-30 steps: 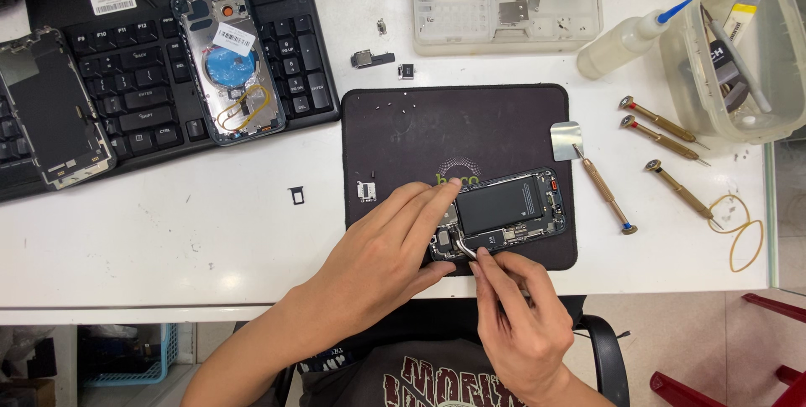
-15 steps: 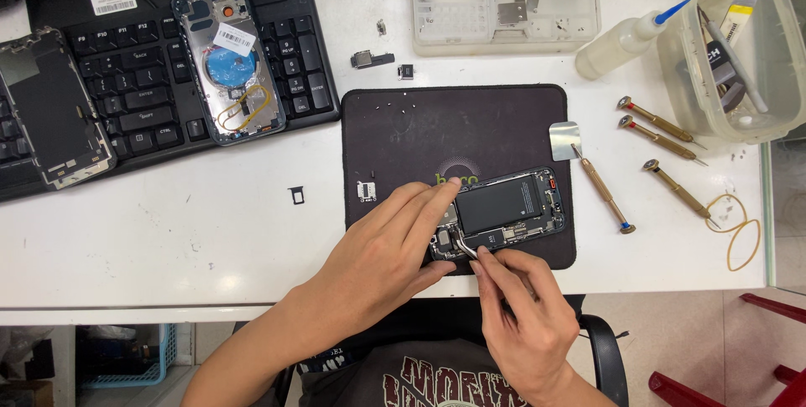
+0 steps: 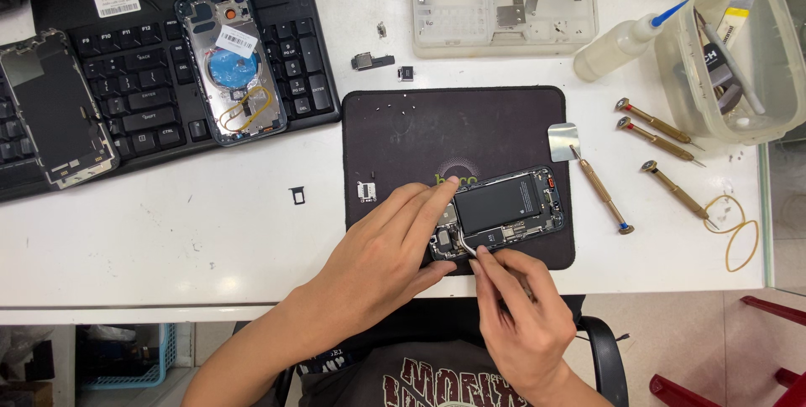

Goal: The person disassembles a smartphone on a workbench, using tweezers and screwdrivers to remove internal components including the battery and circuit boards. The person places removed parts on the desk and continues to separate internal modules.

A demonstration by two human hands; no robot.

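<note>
The white surface (image 3: 168, 239) carries everything, and the black work mat (image 3: 453, 134) is the landmark. Left of the mat lies a dark keyboard (image 3: 143, 88) with a stripped phone housing (image 3: 231, 63) on it; beyond the mat's far edge sits a clear parts tray (image 3: 504, 0); right of the mat lie three screwdrivers (image 3: 659, 126) and a clear tub (image 3: 739, 54).

On the mat's near right corner lies the opened phone (image 3: 504, 214), its battery and boards exposed. It looks light and stiff, though the innards seem fragile (thin flex cables and tiny connectors tear easily), so it is best held by its metal frame edges, never by the board.

The left hand (image 3: 378, 264) rests flat on the phone's left end, fingers spread and pressing it down, pinching nothing. The right hand (image 3: 525, 319), at the mat's near edge, is closed around slim metal tweezers (image 3: 464, 246), whose tips touch the phone's lower board. What they grip, if anything, is too small to tell.
</note>
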